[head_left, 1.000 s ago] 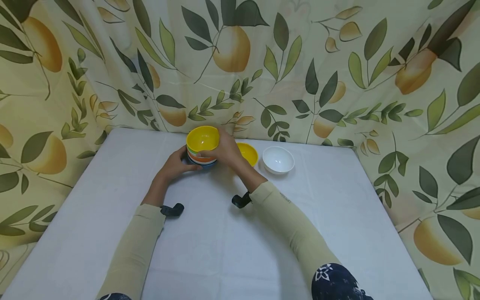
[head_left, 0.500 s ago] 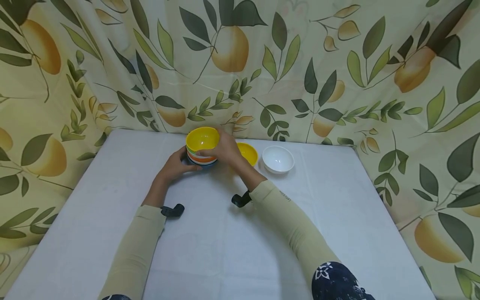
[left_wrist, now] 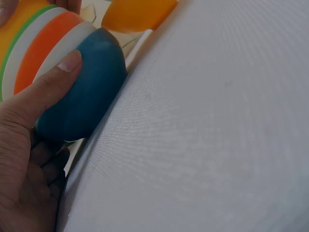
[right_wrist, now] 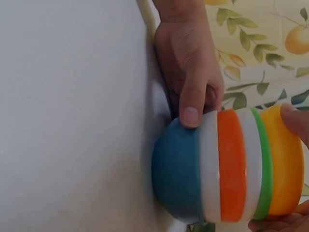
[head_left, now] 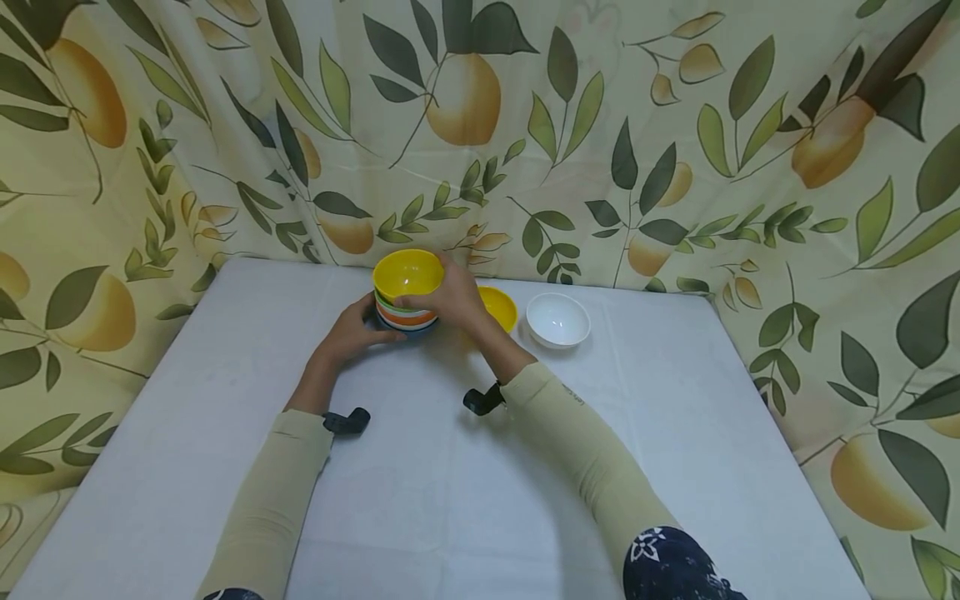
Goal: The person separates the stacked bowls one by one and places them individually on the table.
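Note:
Several nested bowls stand in a stack near the back of the table. From the bottom it runs blue bowl [left_wrist: 91, 92], white, orange bowl [right_wrist: 231, 166], white, green bowl [right_wrist: 266, 166], with a yellow bowl [head_left: 407, 273] on top. My left hand [head_left: 349, 330] grips the blue bowl low at its side, thumb across its wall. My right hand [head_left: 454, 297] holds the yellow bowl, its thumb near the front and fingers behind. In the right wrist view only parts of the right hand's fingers show, on the yellow wall.
Right of the stack stands a second yellow bowl [head_left: 499, 307], partly hidden by the right wrist. Beside it is a separate white bowl [head_left: 557, 321]. A white cloth covers the table [head_left: 420, 500]; a fruit-patterned curtain [head_left: 570, 150] hangs right behind its back edge.
Held by the right hand, the top yellow bowl has risen slightly, and more of the green bowl shows below it. The left hand keeps its place on the blue bowl.

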`<action>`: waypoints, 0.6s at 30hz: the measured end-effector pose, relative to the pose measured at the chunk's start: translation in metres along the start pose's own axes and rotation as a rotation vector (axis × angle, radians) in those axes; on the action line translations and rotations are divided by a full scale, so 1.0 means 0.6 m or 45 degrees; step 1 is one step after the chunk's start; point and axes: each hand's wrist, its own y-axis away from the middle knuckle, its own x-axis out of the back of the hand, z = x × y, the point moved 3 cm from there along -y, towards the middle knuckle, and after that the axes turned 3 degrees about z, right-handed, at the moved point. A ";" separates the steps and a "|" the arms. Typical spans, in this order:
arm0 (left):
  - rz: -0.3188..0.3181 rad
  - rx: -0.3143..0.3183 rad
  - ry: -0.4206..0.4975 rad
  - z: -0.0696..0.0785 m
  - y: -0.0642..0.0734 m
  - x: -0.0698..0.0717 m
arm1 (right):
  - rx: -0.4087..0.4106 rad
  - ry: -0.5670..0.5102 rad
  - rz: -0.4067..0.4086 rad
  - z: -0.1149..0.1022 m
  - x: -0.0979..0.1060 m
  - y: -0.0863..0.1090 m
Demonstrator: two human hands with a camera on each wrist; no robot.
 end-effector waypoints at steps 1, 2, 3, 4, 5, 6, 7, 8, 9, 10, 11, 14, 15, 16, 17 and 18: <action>0.001 0.001 -0.001 0.001 0.000 0.000 | 0.007 -0.003 0.005 -0.001 0.001 0.000; 0.002 0.003 -0.001 0.001 0.000 0.000 | 0.015 -0.002 0.012 -0.003 0.002 0.001; 0.001 0.003 0.002 0.001 0.000 0.000 | 0.017 -0.006 0.017 -0.004 0.004 0.001; 0.000 0.002 0.005 0.001 0.000 -0.001 | 0.020 -0.006 0.023 -0.005 0.005 0.002; -0.002 0.002 0.008 0.001 0.000 -0.001 | 0.016 -0.007 0.026 -0.005 0.005 0.003; -0.001 0.005 0.008 0.001 0.000 -0.001 | 0.016 -0.015 0.033 -0.006 0.007 0.004; -0.002 0.005 0.008 0.001 0.000 -0.001 | 0.010 -0.015 0.034 -0.007 0.007 0.004; -0.003 0.005 0.009 0.000 0.000 -0.002 | 0.004 -0.018 0.037 -0.007 0.008 0.005; -0.004 0.006 0.009 0.001 0.000 -0.002 | -0.004 -0.022 0.038 -0.008 0.009 0.005; -0.004 0.006 0.007 0.001 0.001 -0.002 | -0.009 -0.023 0.040 -0.009 0.010 0.006; -0.003 0.006 0.005 0.000 0.000 -0.002 | -0.013 -0.027 0.041 -0.010 0.012 0.006; -0.001 -0.003 0.011 -0.001 -0.001 -0.002 | -0.010 -0.020 0.051 -0.015 0.017 0.008; 0.000 -0.006 0.013 -0.001 -0.002 -0.002 | -0.005 -0.023 0.055 -0.017 0.019 0.009; 0.001 -0.011 0.015 -0.002 -0.002 -0.002 | 0.004 -0.025 0.062 -0.019 0.021 0.011; 0.002 -0.015 0.017 -0.002 -0.002 -0.002 | 0.013 -0.027 0.066 -0.020 0.023 0.011; 0.003 -0.018 0.017 -0.002 -0.002 -0.002 | 0.017 -0.028 0.069 -0.021 0.025 0.012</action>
